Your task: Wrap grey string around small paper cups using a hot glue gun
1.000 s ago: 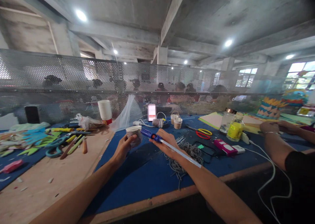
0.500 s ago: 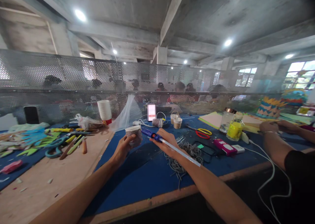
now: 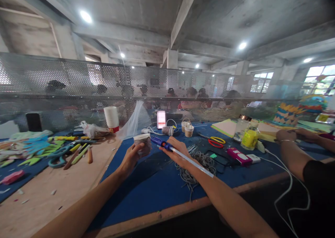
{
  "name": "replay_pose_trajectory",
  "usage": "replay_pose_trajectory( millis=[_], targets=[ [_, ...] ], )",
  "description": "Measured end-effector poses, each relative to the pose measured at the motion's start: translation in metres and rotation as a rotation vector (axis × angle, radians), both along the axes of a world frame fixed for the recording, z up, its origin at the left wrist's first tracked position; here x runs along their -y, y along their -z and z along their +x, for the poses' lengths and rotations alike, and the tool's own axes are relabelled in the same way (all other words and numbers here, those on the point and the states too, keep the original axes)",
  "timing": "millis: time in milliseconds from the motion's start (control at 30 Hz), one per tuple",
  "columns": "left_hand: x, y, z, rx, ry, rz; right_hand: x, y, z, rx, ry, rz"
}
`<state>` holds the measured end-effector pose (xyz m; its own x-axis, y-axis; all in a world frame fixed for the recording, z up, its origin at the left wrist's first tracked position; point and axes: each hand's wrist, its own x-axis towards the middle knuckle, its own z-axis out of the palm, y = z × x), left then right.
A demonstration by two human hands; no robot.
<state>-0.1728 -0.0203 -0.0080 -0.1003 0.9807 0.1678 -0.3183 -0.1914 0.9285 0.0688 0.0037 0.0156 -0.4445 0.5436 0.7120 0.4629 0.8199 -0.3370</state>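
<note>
My left hand (image 3: 131, 157) is closed around a small paper cup (image 3: 145, 148), tilted, with its pale rim up. A blue hot glue gun (image 3: 157, 141) is gripped in my right hand (image 3: 176, 150), its nozzle at the right side of the cup; whether it touches, I cannot tell. A clear glue stick (image 3: 193, 163) sticks out of the gun's rear, over my right wrist. Beneath my right forearm lies a tangled heap of grey cord (image 3: 197, 171). Beyond my hands stand a cup wrapped in cord (image 3: 167, 130) and small handled cups (image 3: 188, 129).
Scissors (image 3: 216, 141), a magenta box (image 3: 239, 156) and a yellow bottle (image 3: 250, 136) lie or stand to the right. Further right is a co-worker's arm (image 3: 290, 150). Stacked paper cups (image 3: 111, 118), blue-handled scissors (image 3: 58, 157) and foam scraps are left. A perforated screen (image 3: 104, 77) stands behind.
</note>
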Motion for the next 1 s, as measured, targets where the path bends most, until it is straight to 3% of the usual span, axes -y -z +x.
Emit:
replay_pose_trajectory(
  millis=[267, 500, 633, 733, 833, 1000],
  targets=[
    [0.002, -0.002, 0.001, -0.009, 0.011, -0.01, -0.006, 0.005, -0.001, -0.084, -0.067, 0.003],
    [0.007, -0.007, 0.003, -0.036, -0.002, -0.016, -0.015, 0.012, -0.003, -0.317, -0.052, -0.244],
    [0.009, -0.007, 0.003, -0.047, -0.02, -0.017, -0.026, 0.013, 0.001, -0.311, 0.132, -0.324],
    [0.009, -0.006, 0.003, -0.058, -0.019, -0.009, -0.034, 0.007, 0.009, -0.175, 0.369, -0.257],
    [0.009, -0.005, 0.003, -0.048, -0.026, 0.0, -0.041, 0.003, 0.018, -0.037, 0.562, -0.332],
    [0.007, -0.002, 0.002, -0.047, -0.044, 0.013, -0.052, 0.002, 0.028, -0.041, 0.628, -0.433]
  ],
)
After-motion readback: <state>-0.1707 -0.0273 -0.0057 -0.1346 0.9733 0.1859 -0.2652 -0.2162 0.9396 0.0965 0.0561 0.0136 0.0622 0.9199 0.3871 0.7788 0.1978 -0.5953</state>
